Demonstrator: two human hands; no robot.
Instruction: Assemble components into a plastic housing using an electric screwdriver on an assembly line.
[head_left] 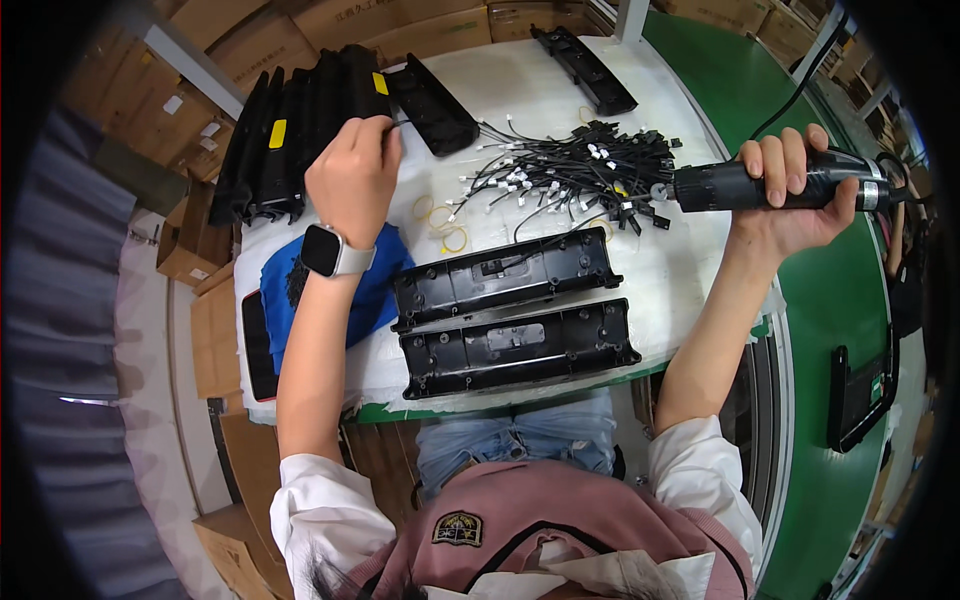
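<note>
My left hand (355, 170), wearing a smartwatch (323, 250) on its wrist, reaches to the far left with its fingers closed at the near left edge of a black plastic housing (436, 108); the fingertips are partly hidden. Beside it, several similar housings (325, 110) stand in a row, some with yellow labels. My right hand (797, 190) is wrapped round a black electric screwdriver (725, 187), held sideways with its tip pointing left at a pile of black cables with white connectors (590, 165). Two open housings (505, 275) lie side by side at the near edge, a cable in the farther one.
A blue cloth (375, 305) with small dark parts and a dark phone-like slab (258, 345) lie at the left. Yellow rubber bands (452, 238) rest mid-table. Another housing (585, 70) lies at the back. A green bench (825, 330) runs along the right; cardboard boxes (410, 25) line the back.
</note>
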